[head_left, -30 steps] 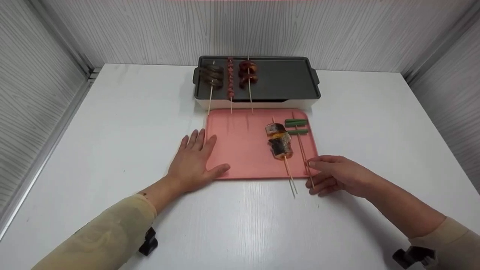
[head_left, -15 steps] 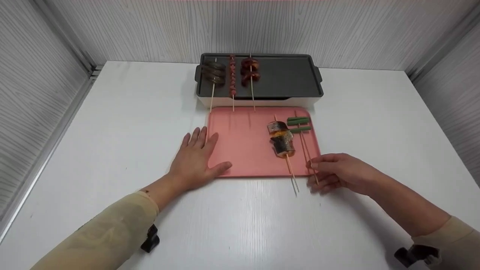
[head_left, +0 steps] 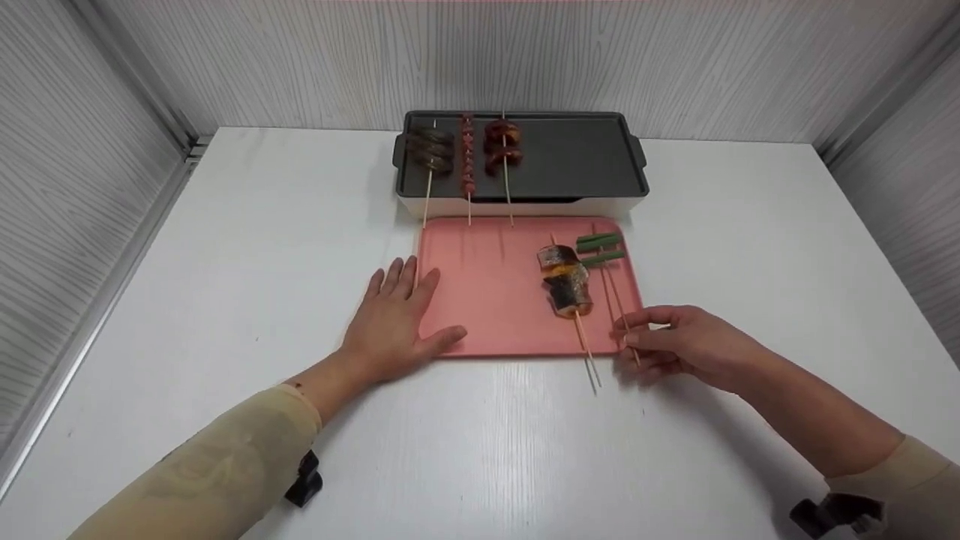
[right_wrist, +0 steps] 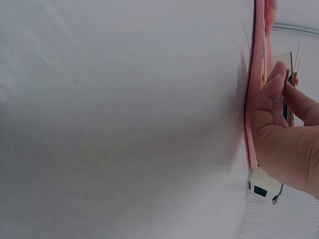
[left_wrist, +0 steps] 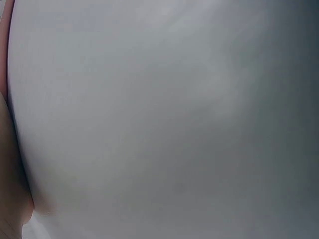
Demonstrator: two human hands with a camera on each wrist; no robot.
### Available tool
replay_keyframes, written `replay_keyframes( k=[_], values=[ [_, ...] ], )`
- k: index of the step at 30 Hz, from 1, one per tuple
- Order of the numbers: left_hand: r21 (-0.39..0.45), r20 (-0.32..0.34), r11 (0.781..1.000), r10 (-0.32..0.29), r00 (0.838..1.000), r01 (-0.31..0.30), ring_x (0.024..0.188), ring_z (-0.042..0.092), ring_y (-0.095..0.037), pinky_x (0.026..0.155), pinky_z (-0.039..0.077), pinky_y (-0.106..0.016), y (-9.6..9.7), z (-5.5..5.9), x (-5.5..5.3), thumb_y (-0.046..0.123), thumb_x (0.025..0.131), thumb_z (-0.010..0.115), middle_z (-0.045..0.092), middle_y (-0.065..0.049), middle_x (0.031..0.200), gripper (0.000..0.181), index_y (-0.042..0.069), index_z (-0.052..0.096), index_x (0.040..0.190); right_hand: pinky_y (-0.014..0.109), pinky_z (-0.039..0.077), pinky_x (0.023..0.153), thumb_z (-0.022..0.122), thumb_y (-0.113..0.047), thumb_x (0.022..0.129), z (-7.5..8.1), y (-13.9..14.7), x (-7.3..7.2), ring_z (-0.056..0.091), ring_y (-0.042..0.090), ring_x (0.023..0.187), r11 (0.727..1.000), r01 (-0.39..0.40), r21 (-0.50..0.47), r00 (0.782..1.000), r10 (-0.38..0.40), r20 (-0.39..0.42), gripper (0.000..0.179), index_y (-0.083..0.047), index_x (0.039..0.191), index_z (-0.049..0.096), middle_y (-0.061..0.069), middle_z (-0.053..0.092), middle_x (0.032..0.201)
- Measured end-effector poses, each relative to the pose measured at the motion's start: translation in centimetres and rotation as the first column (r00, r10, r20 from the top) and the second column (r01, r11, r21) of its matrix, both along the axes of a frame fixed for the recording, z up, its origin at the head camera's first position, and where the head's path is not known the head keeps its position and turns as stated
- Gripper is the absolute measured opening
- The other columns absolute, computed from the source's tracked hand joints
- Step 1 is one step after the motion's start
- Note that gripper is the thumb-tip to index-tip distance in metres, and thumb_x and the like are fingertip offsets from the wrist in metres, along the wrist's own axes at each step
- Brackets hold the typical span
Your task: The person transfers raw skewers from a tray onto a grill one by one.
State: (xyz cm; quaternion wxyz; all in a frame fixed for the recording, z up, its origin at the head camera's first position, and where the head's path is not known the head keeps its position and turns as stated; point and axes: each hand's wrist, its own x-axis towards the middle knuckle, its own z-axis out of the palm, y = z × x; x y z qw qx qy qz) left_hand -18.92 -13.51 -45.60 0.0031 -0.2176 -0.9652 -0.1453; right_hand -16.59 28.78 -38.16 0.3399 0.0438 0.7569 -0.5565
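Note:
My left hand [head_left: 390,330] lies with spread, straight fingers over the left edge of a pink tray [head_left: 480,300], its thumb across the front left corner. At the opposite front corner, my right hand [head_left: 679,345] pinches the bare end of a skewer of green stalk pieces [head_left: 600,251] between thumb and fingers. That skewer slants over the tray's right side. Just left of it lies a fish skewer [head_left: 566,281] with dark-skinned chunks, its stick jutting past the front rim. In the right wrist view, thumb and fingertips of the right hand [right_wrist: 284,129] meet at the stick's end.
Behind the tray stands a grill [head_left: 577,157] with a dark plate and pale base. On its left half lie a brown ringed skewer [head_left: 430,150], a thin red skewer [head_left: 468,154] and a glossy reddish skewer [head_left: 502,146], sticks overhanging the front. Grey panels [head_left: 525,52] enclose the white table [head_left: 480,450].
The green skewer's lower end has swung slightly right in my right hand, and the fingers there have shifted on the stick. My left hand keeps its place on the tray.

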Motion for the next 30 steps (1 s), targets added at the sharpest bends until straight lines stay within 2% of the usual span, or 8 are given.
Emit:
replay_keyframes(
  k=[8, 17, 24, 30],
  values=[
    [-0.001, 0.014, 1.0, 0.003, 1.0, -0.003, 0.162, 0.008, -0.041, 0.13, 0.003, -0.055, 0.1, 0.3, -0.1, 0.082, 0.098, 0.038, 0.015, -0.027, 0.173, 0.103, 0.008, 0.027, 0.169, 0.032, 0.06, 0.083, 0.073, -0.026, 0.104, 0.6, 0.3, 0.2, 0.073, 0.017, 0.092, 0.999, 0.017, 0.033, 1.0, -0.016, -0.015, 0.053, -0.001, 0.148, 0.056, 0.008, 0.078, 0.108],
    [-0.006, 0.013, 1.0, 0.002, 1.0, -0.002, 0.162, 0.009, -0.042, 0.13, 0.003, -0.056, 0.1, 0.2, 0.0, 0.081, 0.099, 0.039, 0.015, -0.027, 0.173, 0.102, 0.007, 0.027, 0.168, 0.032, 0.06, 0.083, 0.071, -0.025, 0.105, 1.4, 0.9, 1.0, 0.073, 0.017, 0.09, 1.0, -0.02, -0.005, 1.0, 0.02, -0.011, 0.055, 0.0, 0.149, 0.053, 0.011, 0.078, 0.108],
    [-0.01, 0.009, 1.0, 0.003, 1.0, -0.003, 0.162, 0.009, -0.042, 0.13, 0.004, -0.056, 0.1, 0.3, 0.0, 0.081, 0.099, 0.038, 0.015, -0.027, 0.173, 0.102, 0.007, 0.027, 0.169, 0.032, 0.061, 0.081, 0.07, -0.024, 0.105, 2.7, 1.7, 1.4, 0.072, 0.018, 0.087, 0.997, -0.066, -0.027, 0.996, 0.064, -0.065, 0.055, 0.001, 0.15, 0.051, 0.013, 0.076, 0.106],
    [-0.017, 0.017, 1.0, 0.006, 1.0, -0.006, 0.162, 0.007, -0.041, 0.13, 0.002, -0.055, 0.1, 0.2, 0.0, 0.082, 0.099, 0.036, 0.014, -0.026, 0.173, 0.103, 0.008, 0.025, 0.169, 0.031, 0.061, 0.083, 0.07, -0.022, 0.105, 4.4, 2.2, 1.1, 0.074, 0.019, 0.09, 0.998, -0.059, -0.038, 0.99, 0.054, -0.133, 0.046, -0.005, 0.146, 0.058, 0.01, 0.075, 0.104]
  ],
)
